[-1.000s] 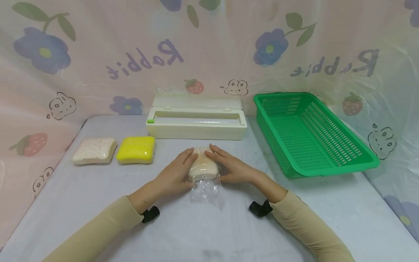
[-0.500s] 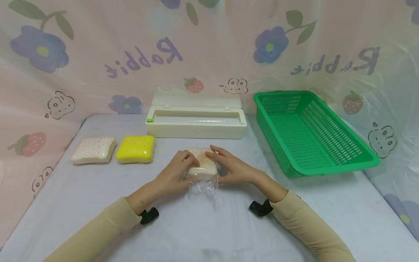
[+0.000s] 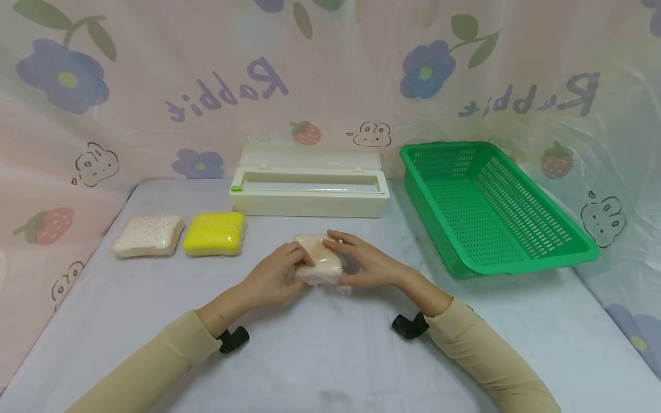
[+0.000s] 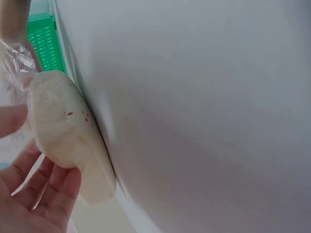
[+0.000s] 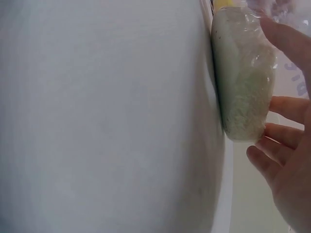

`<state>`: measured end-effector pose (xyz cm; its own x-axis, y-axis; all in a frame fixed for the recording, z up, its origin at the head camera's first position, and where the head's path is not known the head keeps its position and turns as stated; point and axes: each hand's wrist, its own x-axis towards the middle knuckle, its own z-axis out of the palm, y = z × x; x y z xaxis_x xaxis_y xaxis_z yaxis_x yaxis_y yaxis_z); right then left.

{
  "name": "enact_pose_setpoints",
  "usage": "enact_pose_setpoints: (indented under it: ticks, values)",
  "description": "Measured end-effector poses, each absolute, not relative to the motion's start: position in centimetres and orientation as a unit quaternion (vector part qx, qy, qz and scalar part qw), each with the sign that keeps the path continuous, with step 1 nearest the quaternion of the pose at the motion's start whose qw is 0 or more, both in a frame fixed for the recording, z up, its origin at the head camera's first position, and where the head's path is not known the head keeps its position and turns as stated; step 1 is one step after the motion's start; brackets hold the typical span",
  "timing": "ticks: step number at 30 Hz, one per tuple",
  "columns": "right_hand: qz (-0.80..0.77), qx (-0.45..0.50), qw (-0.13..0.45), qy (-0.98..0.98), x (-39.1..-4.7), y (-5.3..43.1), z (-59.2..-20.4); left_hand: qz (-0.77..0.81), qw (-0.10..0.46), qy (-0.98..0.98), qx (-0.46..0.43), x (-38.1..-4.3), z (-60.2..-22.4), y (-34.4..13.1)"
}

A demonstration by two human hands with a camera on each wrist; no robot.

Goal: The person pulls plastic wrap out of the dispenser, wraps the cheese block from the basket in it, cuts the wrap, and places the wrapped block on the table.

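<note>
Between both hands at the table's middle lies a pale, sponge-like block (image 3: 321, 265) with red specks, wrapped in clear film. A crumpled edge of cling film (image 3: 326, 280) bunches at its near end. My left hand (image 3: 273, 274) holds the block's left side, fingertips curled over the top. In the left wrist view, its fingers (image 4: 31, 187) touch the block (image 4: 63, 121), with loose film near the thumb. My right hand (image 3: 369, 264) holds the opposite side; the right wrist view has its fingertips against the block (image 5: 243, 82) and the thumb at the film.
To the left sit a white speckled block (image 3: 148, 236) and a yellow block (image 3: 214, 234), both shiny as if wrapped. Behind stands a white film dispenser (image 3: 310, 206), lid raised. A green plastic basket (image 3: 444, 241) is at the right. A printed curtain hangs around the table (image 3: 330, 355).
The film flap that lay spread toward the person is now gathered up against the block's near end. The left fingers have shifted in over the block; the right hand has barely moved.
</note>
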<state>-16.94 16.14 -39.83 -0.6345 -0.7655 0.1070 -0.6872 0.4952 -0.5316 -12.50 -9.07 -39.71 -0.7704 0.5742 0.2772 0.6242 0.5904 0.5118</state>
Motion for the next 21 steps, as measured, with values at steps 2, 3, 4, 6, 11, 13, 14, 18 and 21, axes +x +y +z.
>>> enact_pose_setpoints:
  ticks: [2, 3, 4, 6, 11, 13, 14, 18, 21]
  values:
    - [-0.277, -0.42, 0.075, 0.861, -16.99, 16.11, -39.82, -0.319, 0.043, -0.888, -0.328, -12.55, -39.69, -9.03]
    - [-0.278, -0.42, 0.077, 0.86, -17.0, 16.1, -39.82, -0.328, 0.043, -0.887, -0.323, -12.57, -39.69, -9.01]
    - [-0.278, -0.421, 0.077, 0.86, -17.03, 16.08, -39.83, -0.338, 0.042, -0.885, -0.318, -12.6, -39.69, -8.97]
    - [-0.277, -0.422, 0.075, 0.86, -17.06, 16.05, -39.87, -0.355, 0.037, -0.882, -0.307, -12.63, -39.63, -8.91]
    - [-0.283, -0.415, 0.065, 0.862, -17.1, 15.87, -39.91, -0.387, 0.029, -0.878, -0.28, -12.78, -39.52, -8.67]
    - [-0.295, -0.408, 0.063, 0.862, -17.08, 15.75, -39.86, -0.401, 0.028, -0.876, -0.267, -12.83, -39.5, -8.57]
    - [-0.301, -0.404, 0.062, 0.862, -17.07, 15.69, -39.83, -0.408, 0.027, -0.875, -0.26, -12.85, -39.51, -8.54]
    - [-0.321, -0.392, 0.062, 0.86, -17.02, 15.51, -39.78, -0.436, 0.019, -0.872, -0.221, -12.78, -39.44, -8.33]
    - [-0.337, -0.387, 0.059, 0.856, -17.01, 15.42, -39.84, -0.453, 0.002, -0.874, -0.178, -12.79, -39.34, -8.15]
